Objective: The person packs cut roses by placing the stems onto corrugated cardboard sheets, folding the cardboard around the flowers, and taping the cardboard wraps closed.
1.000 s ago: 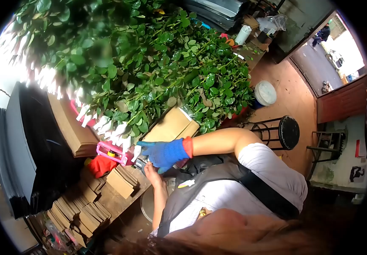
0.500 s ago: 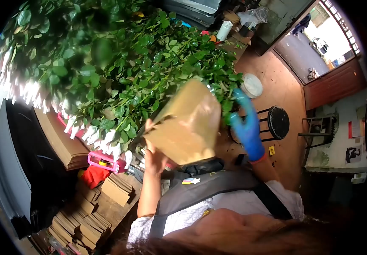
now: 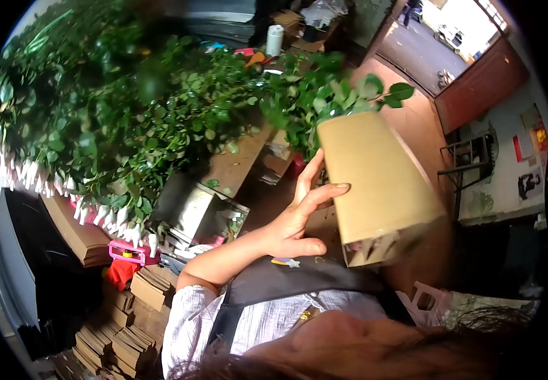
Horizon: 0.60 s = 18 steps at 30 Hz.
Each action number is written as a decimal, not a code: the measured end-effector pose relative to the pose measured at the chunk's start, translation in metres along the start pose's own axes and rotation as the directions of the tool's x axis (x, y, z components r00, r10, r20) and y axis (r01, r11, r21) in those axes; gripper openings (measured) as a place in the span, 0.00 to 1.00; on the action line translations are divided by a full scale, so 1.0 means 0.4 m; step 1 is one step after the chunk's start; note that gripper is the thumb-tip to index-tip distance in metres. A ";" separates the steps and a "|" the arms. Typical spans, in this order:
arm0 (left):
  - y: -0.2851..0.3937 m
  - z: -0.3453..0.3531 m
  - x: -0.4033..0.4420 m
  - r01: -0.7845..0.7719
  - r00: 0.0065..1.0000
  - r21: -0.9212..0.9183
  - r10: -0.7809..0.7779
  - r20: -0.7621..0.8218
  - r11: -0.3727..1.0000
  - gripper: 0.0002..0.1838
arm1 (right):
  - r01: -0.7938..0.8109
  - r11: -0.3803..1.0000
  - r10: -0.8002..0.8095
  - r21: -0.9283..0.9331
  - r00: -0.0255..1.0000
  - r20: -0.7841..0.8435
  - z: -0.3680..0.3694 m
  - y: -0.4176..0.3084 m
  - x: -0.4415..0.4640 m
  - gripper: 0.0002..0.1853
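Observation:
My bare left hand (image 3: pixel 296 218) has its fingers and thumb spread, the fingertips at the left side of a brown cardboard-wrapped bundle (image 3: pixel 381 180). Green leaves stick out of the bundle's upper end, and its lower end shows a partly open, shadowed inside. My gloved right hand cannot be made out; the bundle may hide it. To the left lies a large pile of leafy stems (image 3: pixel 160 114), with white-wrapped tips (image 3: pixel 30 171) along its left edge. An open box-like metal holder (image 3: pixel 201 212) stands at the table edge, left of my hand.
Stacks of folded cardboard (image 3: pixel 118 342) lie at lower left, near a pink tool (image 3: pixel 131 252) and red cloth (image 3: pixel 122 274). Black sheets (image 3: pixel 23 253) stand at far left. A white bottle (image 3: pixel 274 40) is at the back. A metal stool (image 3: pixel 470 161) and red door (image 3: pixel 483 82) are right.
The cardboard-wrapped bundle has moved right, off the table area. My left hand followed it with fingers spreading. The gloved right hand has gone from sight, and the view has turned right.

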<state>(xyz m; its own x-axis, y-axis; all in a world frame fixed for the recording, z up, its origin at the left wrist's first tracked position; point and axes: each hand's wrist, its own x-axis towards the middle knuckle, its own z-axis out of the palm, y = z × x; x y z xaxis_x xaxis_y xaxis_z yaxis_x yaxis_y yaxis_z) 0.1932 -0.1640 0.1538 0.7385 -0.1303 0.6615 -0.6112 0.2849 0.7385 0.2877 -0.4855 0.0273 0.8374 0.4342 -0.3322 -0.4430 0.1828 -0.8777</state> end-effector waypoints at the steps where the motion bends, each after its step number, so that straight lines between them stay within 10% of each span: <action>1: -0.005 0.025 0.032 -0.061 0.997 0.058 0.058 0.053 0.996 0.49 | 0.066 0.998 -0.066 -0.009 0.998 0.001 -0.024 -0.042 -0.007 0.28; 4: -0.059 0.119 0.111 -0.218 0.970 0.114 0.203 0.136 0.969 0.47 | 0.311 0.949 -0.311 -0.047 0.951 0.006 -0.097 -0.214 -0.040 0.28; 9: -0.208 0.253 0.227 0.056 0.994 -0.018 -0.054 0.091 0.998 0.52 | 0.576 0.798 -0.590 -0.177 0.806 -0.041 -0.207 -0.440 -0.169 0.28; 16: -0.298 0.439 0.337 0.495 0.869 -0.516 -0.410 0.279 0.699 0.45 | 0.335 0.818 -0.470 -0.467 0.857 -0.210 -0.259 -0.486 -0.368 0.27; 18: -0.318 0.484 0.319 0.597 0.795 -0.547 -0.520 0.311 0.587 0.43 | 0.251 0.953 -0.295 -0.168 0.891 -0.344 -0.244 -0.468 -0.410 0.27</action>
<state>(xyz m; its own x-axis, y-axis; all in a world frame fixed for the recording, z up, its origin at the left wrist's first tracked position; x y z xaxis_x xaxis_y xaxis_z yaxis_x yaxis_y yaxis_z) 0.3101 -0.4007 0.1696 0.8168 -0.5473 0.1827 0.2384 0.6086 0.7568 0.2645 -0.6769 0.2125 0.9874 0.0291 -0.1559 -0.1584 0.1355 -0.9780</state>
